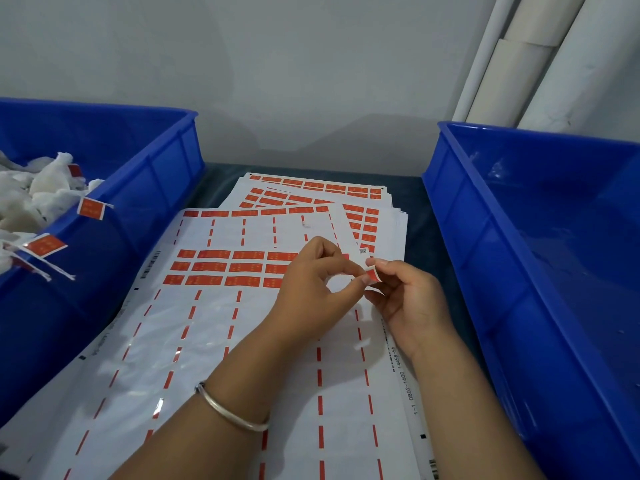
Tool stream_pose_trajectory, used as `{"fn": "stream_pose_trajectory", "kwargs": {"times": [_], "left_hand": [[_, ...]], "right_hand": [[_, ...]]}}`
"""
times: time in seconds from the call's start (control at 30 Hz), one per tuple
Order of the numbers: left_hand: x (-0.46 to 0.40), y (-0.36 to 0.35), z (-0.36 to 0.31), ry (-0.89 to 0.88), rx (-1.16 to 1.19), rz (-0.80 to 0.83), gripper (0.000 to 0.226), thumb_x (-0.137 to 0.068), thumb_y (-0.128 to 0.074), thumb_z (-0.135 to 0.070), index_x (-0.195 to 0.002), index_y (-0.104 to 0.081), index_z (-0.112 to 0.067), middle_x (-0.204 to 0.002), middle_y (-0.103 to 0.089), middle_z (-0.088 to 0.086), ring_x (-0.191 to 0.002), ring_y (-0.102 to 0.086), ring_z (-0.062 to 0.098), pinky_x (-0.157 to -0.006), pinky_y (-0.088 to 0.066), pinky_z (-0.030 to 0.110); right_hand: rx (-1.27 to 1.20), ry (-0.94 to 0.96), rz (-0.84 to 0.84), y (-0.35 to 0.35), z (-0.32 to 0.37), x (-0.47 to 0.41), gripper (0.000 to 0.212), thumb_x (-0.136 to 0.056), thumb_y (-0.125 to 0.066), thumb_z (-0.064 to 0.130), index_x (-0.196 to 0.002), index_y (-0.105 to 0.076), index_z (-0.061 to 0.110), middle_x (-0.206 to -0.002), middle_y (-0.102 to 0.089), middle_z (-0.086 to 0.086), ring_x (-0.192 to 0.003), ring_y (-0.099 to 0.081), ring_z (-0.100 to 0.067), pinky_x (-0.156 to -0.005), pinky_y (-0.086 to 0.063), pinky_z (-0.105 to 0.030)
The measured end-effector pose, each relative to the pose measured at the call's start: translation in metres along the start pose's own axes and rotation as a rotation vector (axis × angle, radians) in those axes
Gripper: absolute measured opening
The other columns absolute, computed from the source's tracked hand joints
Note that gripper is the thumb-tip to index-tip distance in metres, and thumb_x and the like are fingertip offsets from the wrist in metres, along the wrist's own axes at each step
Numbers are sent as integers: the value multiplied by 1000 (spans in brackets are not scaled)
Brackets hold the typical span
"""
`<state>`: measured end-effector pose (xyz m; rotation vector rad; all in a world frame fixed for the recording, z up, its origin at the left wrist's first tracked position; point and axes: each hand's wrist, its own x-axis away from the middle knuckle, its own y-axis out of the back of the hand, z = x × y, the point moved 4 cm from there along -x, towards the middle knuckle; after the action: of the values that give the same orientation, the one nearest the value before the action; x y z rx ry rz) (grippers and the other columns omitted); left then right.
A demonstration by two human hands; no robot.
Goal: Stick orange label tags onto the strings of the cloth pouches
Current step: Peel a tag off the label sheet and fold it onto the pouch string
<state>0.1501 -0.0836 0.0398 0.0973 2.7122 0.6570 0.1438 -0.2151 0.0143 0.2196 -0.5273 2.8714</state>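
A single head-worn view looks forward and down from close above the table (pixel 420 216). The sheets (pixel 194 341) fill its middle, a left bin (pixel 166 161) and right bin (pixel 485 237) frame its sides, and the wall (pixel 277 64) closes the top.

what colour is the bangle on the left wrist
Silver, a plain metal bangle, seen in the head view, the only view.

Blue bins (pixel 166 161) (pixel 485 216) wall off both sides; middle open.
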Motion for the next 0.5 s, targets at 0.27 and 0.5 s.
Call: {"fn": "stream_pose_trajectory", "kwargs": {"times": [0.27,0.5], "left_hand": [[0,-2,3,-50,-112,12,14,-79,-69,-32,-81,-58,-41,-87,-44,-22,-98,-38,-10,-68,-35,-4],[0,-1,5,6,-54,15,12,-84,-63,-27,-84,-58,-38,-88,-44,-24,-94,-45,-5,-70,-33,2]], "right_hand": [[26,19,7,-1,0,-1,15,-90,-59,14,-90,-74,13,-91,-75,-6,-80,-71,-18,-67,-53,-30],[13,50,67,-4,1,-1,15,-87,-63,12,-97,-71,20,-97,-75,-1,-87,-72,-18,-67,-56,-26]]}}
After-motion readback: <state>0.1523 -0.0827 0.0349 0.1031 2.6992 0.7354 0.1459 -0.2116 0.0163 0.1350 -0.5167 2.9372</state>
